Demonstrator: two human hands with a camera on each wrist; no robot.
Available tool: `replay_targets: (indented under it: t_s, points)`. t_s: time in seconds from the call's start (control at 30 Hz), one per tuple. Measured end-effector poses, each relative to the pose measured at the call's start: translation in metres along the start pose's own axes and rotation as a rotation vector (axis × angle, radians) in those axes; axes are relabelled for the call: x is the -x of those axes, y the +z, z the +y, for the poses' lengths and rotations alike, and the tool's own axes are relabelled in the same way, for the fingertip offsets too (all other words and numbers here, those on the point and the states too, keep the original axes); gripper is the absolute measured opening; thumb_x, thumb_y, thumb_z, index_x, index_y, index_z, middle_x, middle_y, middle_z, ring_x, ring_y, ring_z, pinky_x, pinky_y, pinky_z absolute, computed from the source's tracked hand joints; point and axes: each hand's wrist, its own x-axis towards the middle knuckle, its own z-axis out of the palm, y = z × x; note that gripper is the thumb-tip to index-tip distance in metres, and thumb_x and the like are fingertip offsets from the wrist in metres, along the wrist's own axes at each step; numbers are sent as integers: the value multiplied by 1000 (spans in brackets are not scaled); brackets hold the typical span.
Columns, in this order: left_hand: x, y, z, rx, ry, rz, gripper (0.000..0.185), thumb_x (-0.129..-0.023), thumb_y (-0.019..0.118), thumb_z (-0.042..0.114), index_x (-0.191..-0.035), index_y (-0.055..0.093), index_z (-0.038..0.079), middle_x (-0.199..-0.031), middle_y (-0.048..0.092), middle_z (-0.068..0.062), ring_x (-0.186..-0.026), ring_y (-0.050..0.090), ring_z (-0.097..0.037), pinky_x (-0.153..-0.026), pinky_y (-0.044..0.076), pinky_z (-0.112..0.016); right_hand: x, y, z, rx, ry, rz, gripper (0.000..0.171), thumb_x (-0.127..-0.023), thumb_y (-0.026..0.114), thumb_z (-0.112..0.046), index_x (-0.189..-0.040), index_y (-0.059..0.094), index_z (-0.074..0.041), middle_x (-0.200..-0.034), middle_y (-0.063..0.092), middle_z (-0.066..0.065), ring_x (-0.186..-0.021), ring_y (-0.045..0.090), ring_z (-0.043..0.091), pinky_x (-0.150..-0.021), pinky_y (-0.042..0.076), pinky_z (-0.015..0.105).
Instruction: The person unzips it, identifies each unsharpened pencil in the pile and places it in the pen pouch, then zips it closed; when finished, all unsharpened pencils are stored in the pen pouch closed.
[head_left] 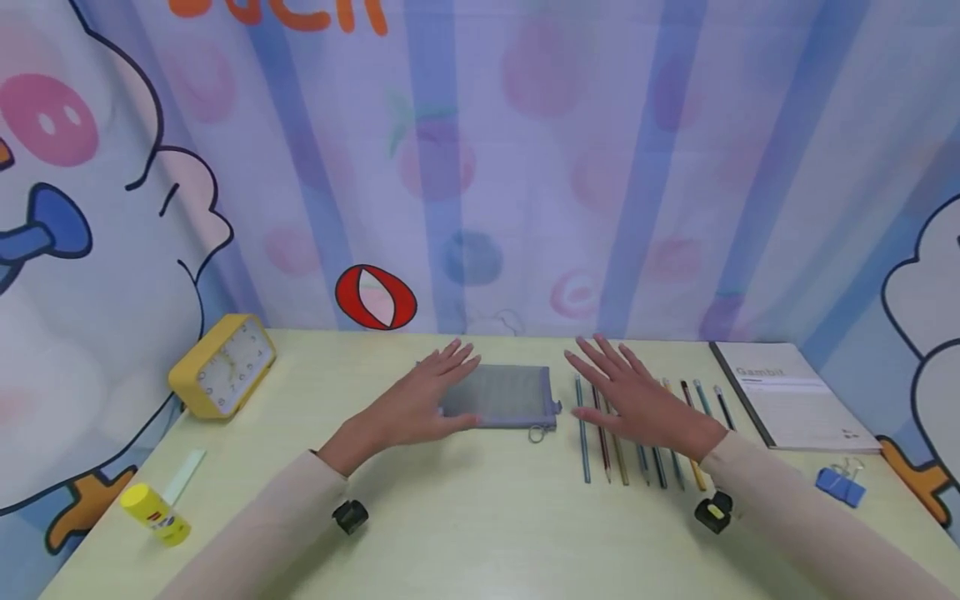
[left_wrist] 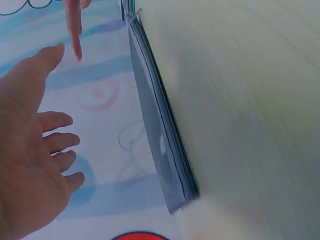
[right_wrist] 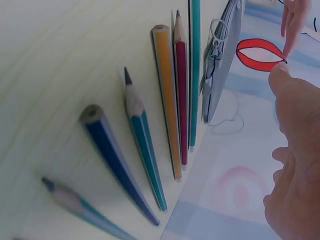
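A grey mesh pencil pouch (head_left: 510,396) lies flat at the middle of the pale table (head_left: 480,533), its zip pull ring (head_left: 537,433) at the near right corner. My left hand (head_left: 423,400) hovers over the pouch's left end, fingers straight and spread. In the left wrist view the left hand (left_wrist: 30,150) is clear of the pouch (left_wrist: 160,130). Right of the pouch lies a row of several coloured pencils (head_left: 603,454). My right hand (head_left: 637,396) is spread above them, holding nothing. The right wrist view shows the pencils (right_wrist: 170,100) with the right hand (right_wrist: 295,165) above them.
A yellow alarm clock (head_left: 222,364) stands at the back left. A yellow glue stick (head_left: 155,515) and a pale green strip (head_left: 183,477) lie at the front left. A white booklet (head_left: 787,392) and a blue binder clip (head_left: 842,485) are at the right. A printed curtain hangs behind.
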Motion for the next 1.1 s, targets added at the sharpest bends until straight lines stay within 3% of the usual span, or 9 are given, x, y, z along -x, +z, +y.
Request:
replay_targets:
  t_s: [0.17, 0.37, 0.5, 0.67, 0.87, 1.0, 1.1]
  points:
    - [-17, 3, 17, 88, 30, 8, 85, -89, 70, 54, -158, 35, 21, -169, 25, 1, -158, 19, -21, -121, 31, -53, -5, 1, -4, -80, -66, 19, 83, -98, 60, -48, -163, 18, -18, -171, 14, 12, -158, 9, 37, -123, 20, 60]
    - [-35, 6, 32, 142, 58, 2, 67, -87, 76, 45, -143, 57, 14, -152, 53, -6, -144, 46, -27, -115, 41, -49, -9, -1, -9, -144, -105, -34, 82, -94, 69, -40, -160, 28, -14, -167, 27, 12, -153, 31, 33, -113, 42, 51]
    - [-44, 12, 37, 194, 48, -26, 53, -86, 79, 38, -129, 68, 8, -132, 68, -9, -126, 61, -28, -106, 49, -45, -13, 2, -12, -138, -122, -69, 68, -94, 70, -37, -152, 45, -11, -156, 47, 11, -142, 49, 30, -107, 49, 46]
    - [-51, 23, 44, 205, 24, -50, 40, -84, 82, 29, -115, 74, 4, -111, 75, -10, -103, 70, -23, -90, 57, -36, -22, 7, -16, -97, -193, -106, 46, -93, 73, -25, -134, 64, -6, -134, 67, 11, -124, 65, 26, -99, 55, 40]
    - [-60, 34, 50, 126, 19, -94, 17, -83, 84, 27, -80, 79, 11, -75, 73, 2, -65, 62, -6, -64, 51, -22, -32, 13, -20, -67, -214, -148, 38, -90, 75, -18, -126, 70, -4, -127, 70, 12, -119, 67, 27, -97, 56, 38]
    - [-68, 40, 55, 95, -28, -147, 30, -83, 83, 31, -63, 72, 11, -52, 54, 10, -48, 44, -2, -51, 38, -19, -35, 18, -19, -59, -218, -162, 35, -89, 76, -15, -122, 72, -4, -126, 71, 13, -118, 67, 28, -96, 56, 37]
    - [-71, 44, 59, 62, -35, -143, 40, -83, 83, 34, -56, 65, 11, -46, 39, 11, -45, 32, -3, -48, 29, -19, -38, 19, -18, -62, -224, -163, 32, -88, 76, -14, -119, 73, -5, -126, 71, 13, -117, 68, 27, -95, 57, 35]
